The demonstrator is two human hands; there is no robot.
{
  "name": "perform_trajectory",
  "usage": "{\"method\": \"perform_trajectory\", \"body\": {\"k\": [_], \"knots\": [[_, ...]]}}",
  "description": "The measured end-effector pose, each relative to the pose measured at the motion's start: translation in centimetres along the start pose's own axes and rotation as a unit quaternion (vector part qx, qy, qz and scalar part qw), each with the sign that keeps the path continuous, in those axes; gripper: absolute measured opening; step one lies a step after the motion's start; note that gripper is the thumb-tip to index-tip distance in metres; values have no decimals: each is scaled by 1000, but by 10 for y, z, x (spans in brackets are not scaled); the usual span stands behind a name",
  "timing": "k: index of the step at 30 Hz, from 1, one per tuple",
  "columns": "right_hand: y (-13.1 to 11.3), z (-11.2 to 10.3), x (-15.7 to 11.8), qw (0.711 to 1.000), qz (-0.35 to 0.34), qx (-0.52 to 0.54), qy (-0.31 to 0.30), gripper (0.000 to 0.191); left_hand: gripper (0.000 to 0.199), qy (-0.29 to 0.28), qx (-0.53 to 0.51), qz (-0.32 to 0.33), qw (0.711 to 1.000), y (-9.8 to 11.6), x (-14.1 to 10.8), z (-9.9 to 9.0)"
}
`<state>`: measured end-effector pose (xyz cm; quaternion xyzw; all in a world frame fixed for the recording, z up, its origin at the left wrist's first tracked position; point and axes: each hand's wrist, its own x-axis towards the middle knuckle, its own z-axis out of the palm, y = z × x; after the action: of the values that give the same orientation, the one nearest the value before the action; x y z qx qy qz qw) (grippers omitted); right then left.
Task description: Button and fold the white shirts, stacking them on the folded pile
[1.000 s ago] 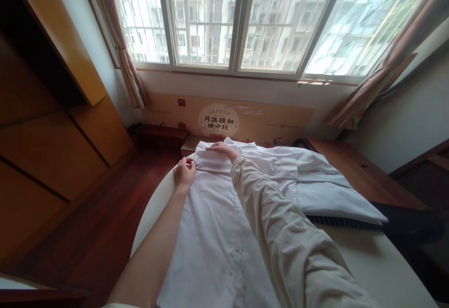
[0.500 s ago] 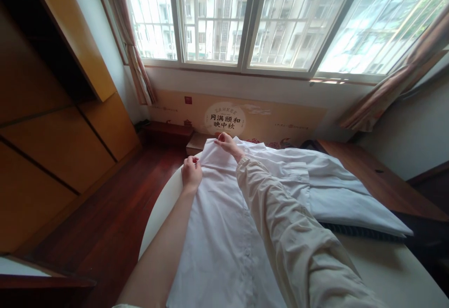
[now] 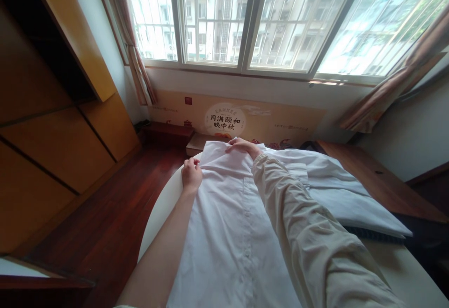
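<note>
A white buttoned shirt (image 3: 224,233) lies spread over a round-edged pale table (image 3: 159,219), its button strip running away from me. My left hand (image 3: 191,175) is closed in a pinch on the garment's left edge. At the far end my right hand (image 3: 244,146) grips the fabric, thumb and fingers around a fold near the collar-like end; the fingertips are partly hidden by cloth. To the right of my sleeved forearm, more of the white cloth lies in layers over a dark ribbed item (image 3: 377,235), most of which is covered.
A brown wooden desk (image 3: 351,172) adjoins the table at the right. Low boxes (image 3: 168,132) and a printed panel (image 3: 280,116) stand below the barred window. Wooden cabinets (image 3: 49,168) line the left side, beyond the red-brown floor (image 3: 115,205).
My right hand has moved right along the far end of the shirt and lowered onto the cloth. The far left corner now lies flatter. My left hand stays in place.
</note>
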<state>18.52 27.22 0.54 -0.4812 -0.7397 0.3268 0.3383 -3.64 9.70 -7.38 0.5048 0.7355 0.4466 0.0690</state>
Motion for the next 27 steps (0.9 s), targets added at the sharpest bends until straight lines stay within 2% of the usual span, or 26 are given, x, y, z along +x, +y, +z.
{"method": "perform_trajectory", "body": {"k": [6, 8, 10, 12, 13, 15, 18, 21, 24, 27], "knots": [[16, -31, 10, 1000, -11, -8, 8, 31, 21, 1, 10, -8, 1000, 0, 0, 0], [26, -40, 6, 996, 4, -73, -42, 35, 21, 3, 11, -9, 1000, 1, 0, 0], [35, -46, -3, 981, 15, -166, -98, 38, 18, 3, 12, -12, 1000, 2, -1, -1], [43, -49, -15, 961, 4, -249, -117, 40, 8, 1, 15, -15, 1000, 4, -1, -2], [46, -50, -21, 953, -7, -281, -113, 42, 6, -2, 17, -16, 1000, 4, -1, -2], [49, -53, -35, 938, -33, -332, -91, 43, 13, -9, 27, -16, 999, 5, -2, -3], [48, -66, -59, 912, -62, -402, -48, 42, 13, -28, 54, -8, 998, 5, -2, -4], [48, -90, -92, 892, -75, -446, -26, 43, 20, -29, 106, 41, 993, 6, -2, -4], [53, -116, -135, 883, -58, -465, 1, 43, 27, -29, 133, 141, 981, 10, -5, -2], [62, -138, -178, 879, -8, -471, 69, 52, 33, -98, 117, 248, 957, 14, -8, -1]]}}
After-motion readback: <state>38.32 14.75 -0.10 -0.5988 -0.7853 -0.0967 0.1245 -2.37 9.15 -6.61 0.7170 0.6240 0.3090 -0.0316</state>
